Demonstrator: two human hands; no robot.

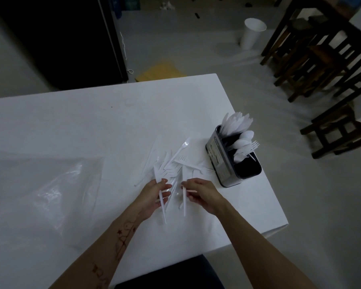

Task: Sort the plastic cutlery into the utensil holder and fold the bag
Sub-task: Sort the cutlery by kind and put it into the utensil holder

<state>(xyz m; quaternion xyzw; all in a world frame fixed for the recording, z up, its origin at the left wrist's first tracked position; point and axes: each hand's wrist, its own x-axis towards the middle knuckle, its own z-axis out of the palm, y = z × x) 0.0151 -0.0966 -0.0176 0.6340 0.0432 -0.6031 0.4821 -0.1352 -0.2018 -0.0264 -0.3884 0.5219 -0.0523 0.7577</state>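
Loose white cutlery pile (171, 163) on table (71, 122), long axes mostly running away from the person toward the utensil holder (227, 163) at right, which already stands part-filled. Clear bag (46, 188) lies flat, left. Left hand (154, 197) grips a few pieces, probably knives; right hand (202, 195) pinches one upright piece just beside it, at the pile's near edge.

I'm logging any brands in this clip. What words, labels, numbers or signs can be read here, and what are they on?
No text can be read in this view.
Pale label on the side of the dark rectangular utensil holder: print is there, too small and blurred to read.
Reddish ink drawings on the left forearm: stars and loops, no legible words.
Clear plastic bag: no print visible.
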